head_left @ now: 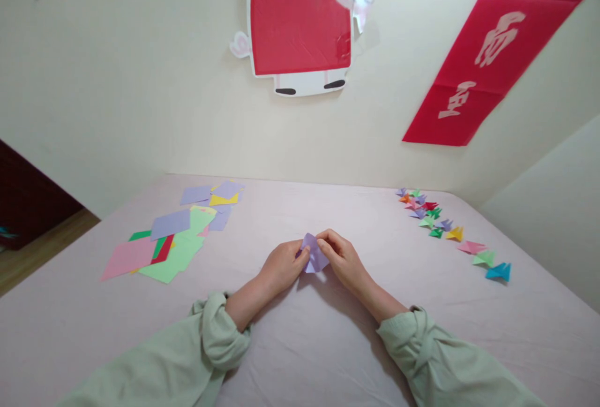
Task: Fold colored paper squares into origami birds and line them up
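Note:
A small piece of purple origami paper [315,258] with creases is held up just over the table, in the middle of the head view. My left hand [285,263] pinches its left edge between thumb and fingers. On the other side, my right hand [341,254] grips the upper right edge, thumb towards me. Both hands are closed on the same paper, and the fingers behind it are hidden.
Loose coloured paper sheets [175,260] lie overlapping on the left of the pink-covered table [300,344]. Several folded paper figures [471,247] form a line down the right side. A wall [201,113] with a cartoon cutout [300,19] and a red banner [492,50] rises behind.

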The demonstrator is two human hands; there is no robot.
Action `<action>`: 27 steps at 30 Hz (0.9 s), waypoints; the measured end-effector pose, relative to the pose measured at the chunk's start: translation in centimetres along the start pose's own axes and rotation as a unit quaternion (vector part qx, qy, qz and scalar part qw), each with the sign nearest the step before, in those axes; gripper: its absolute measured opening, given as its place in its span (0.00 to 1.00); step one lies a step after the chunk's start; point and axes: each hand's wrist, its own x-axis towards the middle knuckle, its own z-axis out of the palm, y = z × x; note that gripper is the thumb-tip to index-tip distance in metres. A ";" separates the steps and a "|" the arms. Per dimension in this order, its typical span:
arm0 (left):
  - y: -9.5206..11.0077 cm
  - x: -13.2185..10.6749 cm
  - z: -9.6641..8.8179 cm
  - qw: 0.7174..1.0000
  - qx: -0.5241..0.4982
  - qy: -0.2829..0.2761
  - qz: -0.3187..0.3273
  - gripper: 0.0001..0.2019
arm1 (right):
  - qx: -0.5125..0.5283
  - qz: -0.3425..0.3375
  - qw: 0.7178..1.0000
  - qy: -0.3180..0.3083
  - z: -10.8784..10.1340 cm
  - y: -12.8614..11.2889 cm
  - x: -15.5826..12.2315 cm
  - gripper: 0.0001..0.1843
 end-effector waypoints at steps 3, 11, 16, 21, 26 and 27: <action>0.1 -0.1 -0.1 0.999 0.002 0.028 0.020 0.15 | -0.011 0.022 1.000 0.012 0.0 0.4 0.0 0.09; 0.0 0.2 -0.1 0.991 -0.089 0.097 0.030 0.10 | -0.033 0.033 0.999 -0.001 0.5 0.3 -0.2 0.08; 0.2 0.0 0.0 0.993 -0.023 0.106 0.040 0.08 | -0.072 0.019 0.997 -0.004 1.0 -0.1 -0.6 0.06; 0.3 -0.3 0.1 0.992 0.043 0.096 0.067 0.04 | -0.058 0.029 0.998 0.008 1.0 0.0 -0.5 0.07; 0.1 -0.2 0.2 0.992 0.056 0.089 0.072 0.08 | -0.033 0.024 0.999 -0.010 0.9 0.1 -0.4 0.06; 0.1 -0.2 0.2 0.992 0.058 0.090 0.069 0.10 | -0.029 0.023 0.999 -0.015 1.0 0.1 -0.5 0.06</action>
